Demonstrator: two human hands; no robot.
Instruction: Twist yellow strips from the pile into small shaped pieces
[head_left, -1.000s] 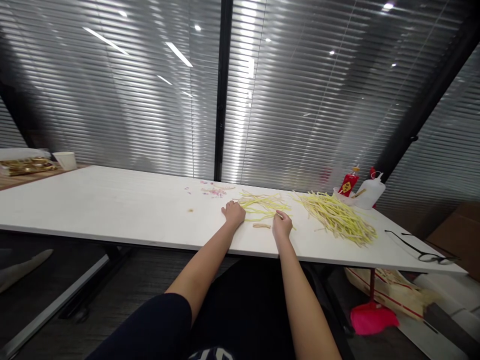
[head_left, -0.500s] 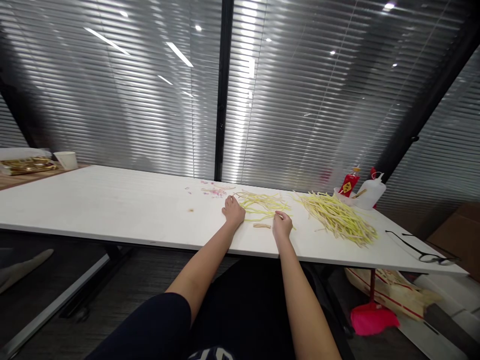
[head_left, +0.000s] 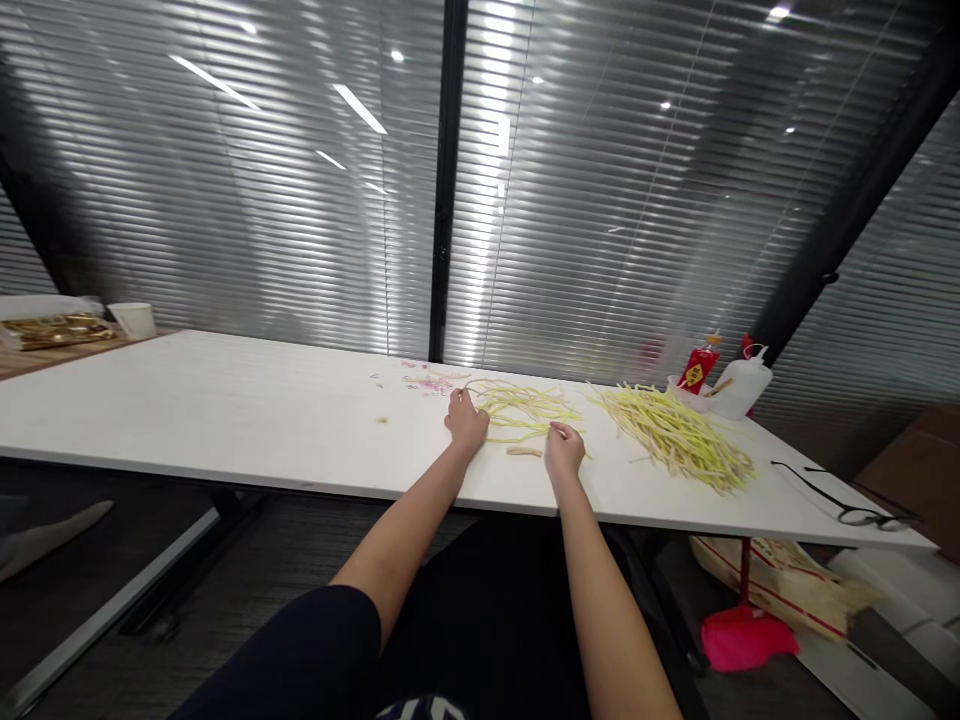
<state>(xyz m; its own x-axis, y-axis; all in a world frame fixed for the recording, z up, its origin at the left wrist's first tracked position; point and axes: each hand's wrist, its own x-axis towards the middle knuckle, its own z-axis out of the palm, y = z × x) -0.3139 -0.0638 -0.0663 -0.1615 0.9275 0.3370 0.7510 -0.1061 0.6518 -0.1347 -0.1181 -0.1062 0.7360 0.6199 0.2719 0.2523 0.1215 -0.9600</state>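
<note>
Stems (head_left: 529, 404) lie loose on the worktop (head_left: 262, 400) between my left hand (head_left: 466, 422), fingers curled, and right hand (head_left: 565, 452), fingertips narrow; can't tell whether either grips one. Best to pinch lightly near the ends, one at a time.

1 worktop (head_left: 225, 420), 1 left hand (head_left: 467, 424), 1 right hand (head_left: 564, 453); 1 big pile of yellow strands (head_left: 679, 438), 1 sparse spread (head_left: 534, 403), strands uncountable; 1 short pale piece (head_left: 523, 452); 1 pair of glasses (head_left: 859, 517) near right; 1 red-labelled bottle (head_left: 697, 369), 1 white squeeze bottle (head_left: 741, 389) far right; 1 white cup (head_left: 135, 321) far left
</note>
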